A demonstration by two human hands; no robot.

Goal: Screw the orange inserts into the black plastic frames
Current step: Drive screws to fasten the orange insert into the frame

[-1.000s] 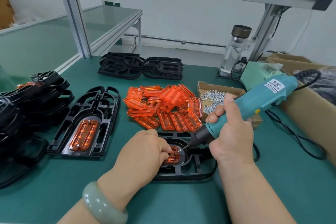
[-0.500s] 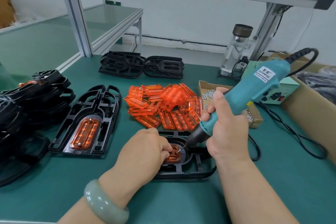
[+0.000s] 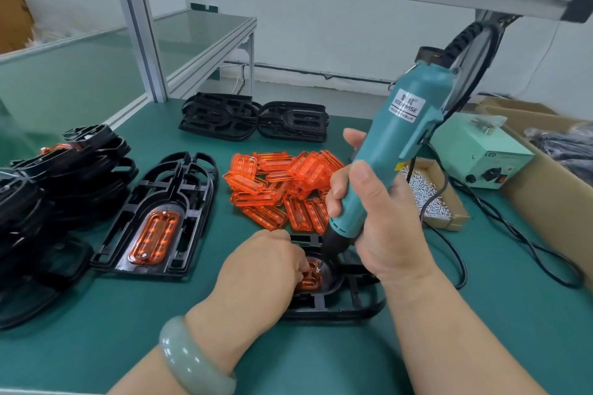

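Teal electric screwdriver (image 3: 407, 125): white label (image 3: 407, 105) on upper body, slanted w/ the tool, brand in dark caps reads approx. "KEENWISE". Chars above it and fine print below are too small to read. Small yellow sticker (image 3: 400, 166) lower on same body, illegible. Pale green metal power box (image 3: 481, 154) at right rear of surface: front panel shows "LED" at top left. Other panel markings by the knob and switches are unreadable.

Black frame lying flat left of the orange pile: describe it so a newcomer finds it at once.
On the green bench mat, look between the heap of stacked black plastic frames at far left and the pile of loose orange translucent inserts. A single black plastic frame lies flat there. It alone shows a whole orange insert seated in its middle, fully in view.
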